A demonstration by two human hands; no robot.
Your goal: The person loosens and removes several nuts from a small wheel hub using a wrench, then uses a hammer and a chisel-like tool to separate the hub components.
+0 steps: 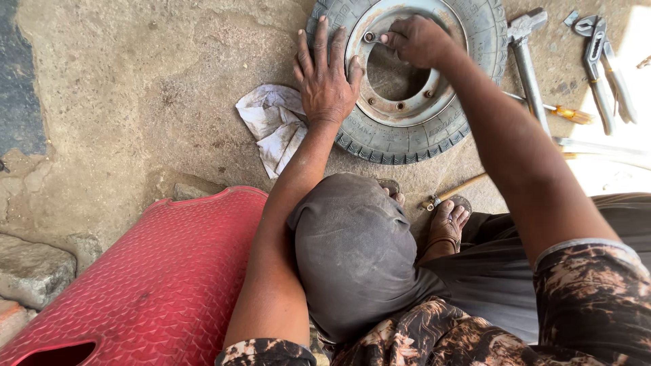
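A small black tyre (380,146) on a rusty grey metal rim (413,108) lies flat on the concrete ground. My left hand (325,74) rests flat, fingers spread, on the tyre's left side and the rim's edge. My right hand (417,39) is closed at the top of the rim, holding a small spanner (371,37) whose ring end sits on a rim bolt. More bolts (400,105) show along the lower rim.
A crumpled white rag (271,125) lies left of the tyre. A hammer (525,57), pliers (600,61) and a yellow-handled screwdriver (566,113) lie to the right. A wooden-handled tool (451,192) lies by my sandalled foot (447,224). A red plastic panel (149,285) lies at lower left.
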